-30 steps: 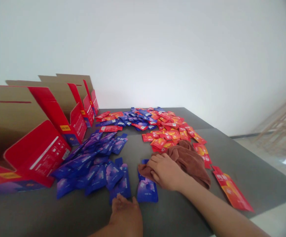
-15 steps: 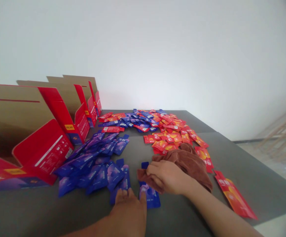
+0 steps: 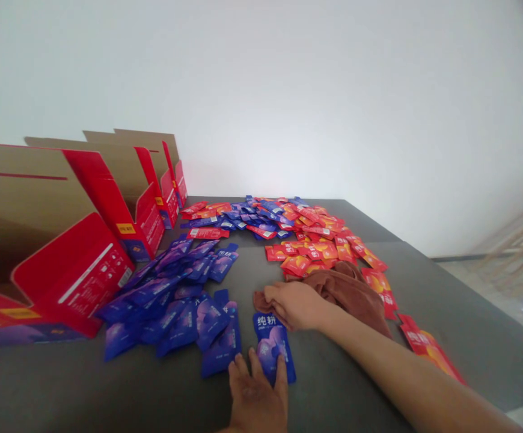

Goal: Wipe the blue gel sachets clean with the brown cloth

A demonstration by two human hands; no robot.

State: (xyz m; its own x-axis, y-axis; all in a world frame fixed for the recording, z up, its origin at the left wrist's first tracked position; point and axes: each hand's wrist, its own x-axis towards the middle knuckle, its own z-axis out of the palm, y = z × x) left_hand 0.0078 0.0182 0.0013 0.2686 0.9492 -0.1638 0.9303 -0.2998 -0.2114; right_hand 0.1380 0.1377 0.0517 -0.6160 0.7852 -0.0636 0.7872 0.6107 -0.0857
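Note:
A blue pouch (image 3: 268, 340) with white lettering and a purple fruit picture lies flat on the grey table. The spread fingers of my left hand (image 3: 259, 391) rest on its lower end, and a second blue pouch lies partly beneath it. Just past its top end, my right hand (image 3: 295, 304) is closed on a bunched corner of a brown cloth (image 3: 351, 291). The rest of the cloth trails to the right, partly behind my forearm. Left of my left hand, a loose pile of blue pouches (image 3: 175, 300) spreads over the table.
Open red cartons (image 3: 81, 276) stand in a row along the left. Red pouches (image 3: 315, 249) are heaped beyond the cloth, mixed with blue ones at the back. A single red pouch (image 3: 428, 346) lies by my right forearm, near the table (image 3: 482, 343) edge. A white wall rises behind.
My right hand has moved with the cloth corner up toward the pouch's top end, uncovering its lettering. My left hand has shifted right, from beside the pile onto that pouch.

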